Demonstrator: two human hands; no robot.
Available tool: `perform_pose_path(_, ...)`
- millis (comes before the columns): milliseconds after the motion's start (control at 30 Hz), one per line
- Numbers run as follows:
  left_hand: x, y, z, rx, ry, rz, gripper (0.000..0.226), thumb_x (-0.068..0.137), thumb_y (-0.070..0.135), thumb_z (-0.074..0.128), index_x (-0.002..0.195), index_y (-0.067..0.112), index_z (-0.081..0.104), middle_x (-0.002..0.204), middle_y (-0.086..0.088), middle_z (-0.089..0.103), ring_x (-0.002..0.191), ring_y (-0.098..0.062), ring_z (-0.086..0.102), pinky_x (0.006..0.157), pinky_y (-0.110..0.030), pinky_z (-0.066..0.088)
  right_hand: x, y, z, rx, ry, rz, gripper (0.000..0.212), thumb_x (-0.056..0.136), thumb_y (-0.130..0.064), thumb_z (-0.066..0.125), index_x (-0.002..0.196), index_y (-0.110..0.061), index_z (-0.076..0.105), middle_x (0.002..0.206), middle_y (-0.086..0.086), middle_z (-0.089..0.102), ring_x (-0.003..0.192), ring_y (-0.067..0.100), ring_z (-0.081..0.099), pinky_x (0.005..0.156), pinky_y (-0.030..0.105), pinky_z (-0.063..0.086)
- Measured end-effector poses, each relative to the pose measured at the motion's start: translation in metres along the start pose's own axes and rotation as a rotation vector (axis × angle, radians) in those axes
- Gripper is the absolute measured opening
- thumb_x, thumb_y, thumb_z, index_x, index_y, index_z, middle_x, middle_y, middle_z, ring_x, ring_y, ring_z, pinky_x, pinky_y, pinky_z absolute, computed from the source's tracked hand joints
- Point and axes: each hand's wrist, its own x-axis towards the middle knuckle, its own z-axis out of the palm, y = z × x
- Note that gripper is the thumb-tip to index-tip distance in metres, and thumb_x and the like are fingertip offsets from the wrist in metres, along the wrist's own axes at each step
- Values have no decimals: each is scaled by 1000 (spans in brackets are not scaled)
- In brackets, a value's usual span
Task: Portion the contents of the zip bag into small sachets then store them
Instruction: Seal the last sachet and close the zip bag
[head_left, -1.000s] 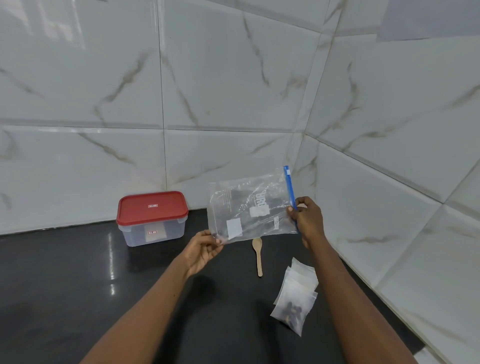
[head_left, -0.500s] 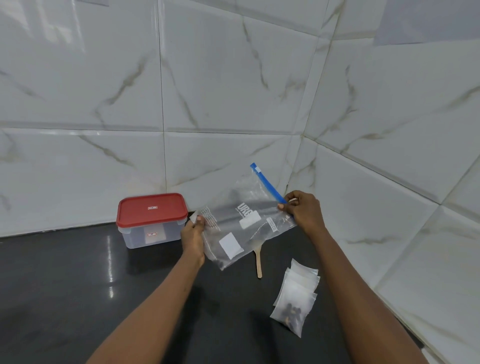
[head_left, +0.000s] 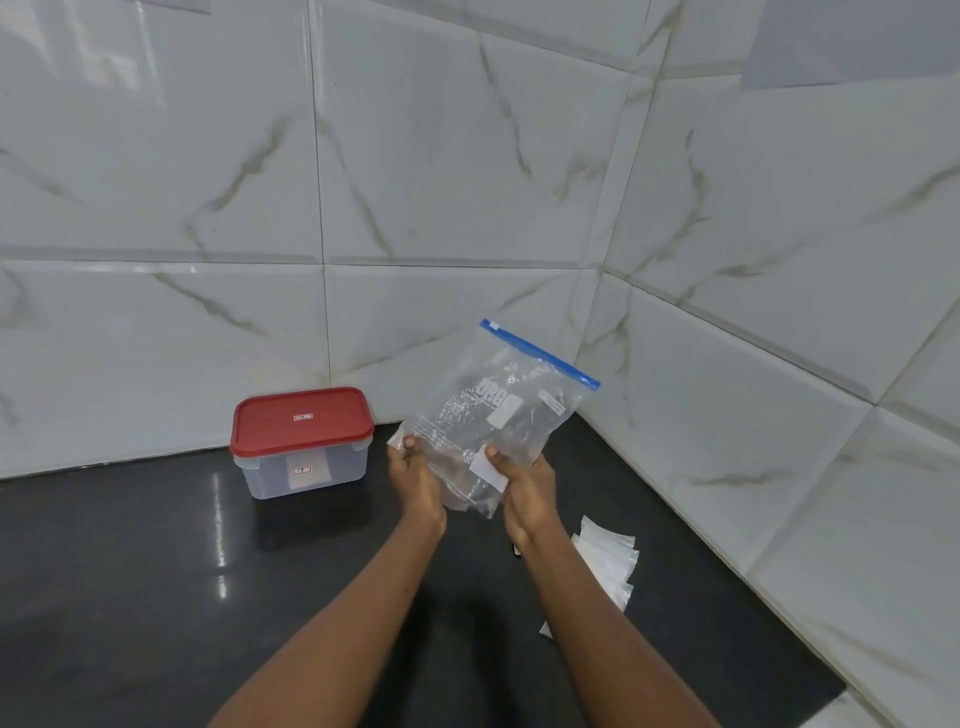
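Zip bag (head_left: 498, 410) is held upright above the dark counter (head_left: 130, 571), its lower end pinched by the left hand (head_left: 415, 478) and right hand (head_left: 527, 491), near a red-lidded box (head_left: 303, 441) and small sachets (head_left: 610, 561).

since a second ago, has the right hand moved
Yes. The right hand shifted left, toward the red-lidded container, now pinching the zip bag near its bottom.

— Any writing you can read?
— On the bag (head_left: 498, 410), big pale letters, roughly "URGO", though the first one is unsure. The fine print beside them is too small.
— And the box (head_left: 265, 475)?
— A small red tag (head_left: 303, 417) sits on its lid (head_left: 332, 431), with another on its front. The marks on both are too tiny to make out.
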Motion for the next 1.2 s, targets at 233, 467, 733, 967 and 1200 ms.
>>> perform_pose_path(233,1,0,-5,20,-53,-20,18,100,20,40,89,27,53,96,0,62,99,-26,60,94,-49,48,25,-34,-18,101,178,33,18,80,7,66,74,-9,59,65,3,68,57,15,63,57,26,55)
perform_pose_path(467,-5,-8,-8,18,-131,-34,18,100,18,39,113,17,50,96,0,63,87,-23,63,80,-46,54,39,-46,-23,159,255,27,12,91,-4,57,81,-10,61,77,5,64,67,17,60,61,29,52)
perform_pose_path(733,5,-7,-46,53,-337,-298,34,92,17,38,122,9,52,115,-15,61,102,-29,59,89,-41,48,37,-49,-38,34,125,-62,21,97,-2,45,84,-12,59,86,4,63,75,15,59,71,27,50)
perform_pose_path(967,32,21,-21,531,-638,-95,67,84,67,42,129,20,53,133,-2,56,124,-20,50,112,-44,27,33,-46,-53,-172,-143,-26,28,96,6,40,99,-9,64,91,3,73,82,17,69,71,28,55)
perform_pose_path(1200,34,23,-9,333,-304,65,19,94,12,51,105,3,63,89,-2,65,86,-17,59,80,-25,51,36,-43,-66,-442,-97,-33,24,95,7,42,92,-9,60,98,17,70,77,20,72,71,37,57)
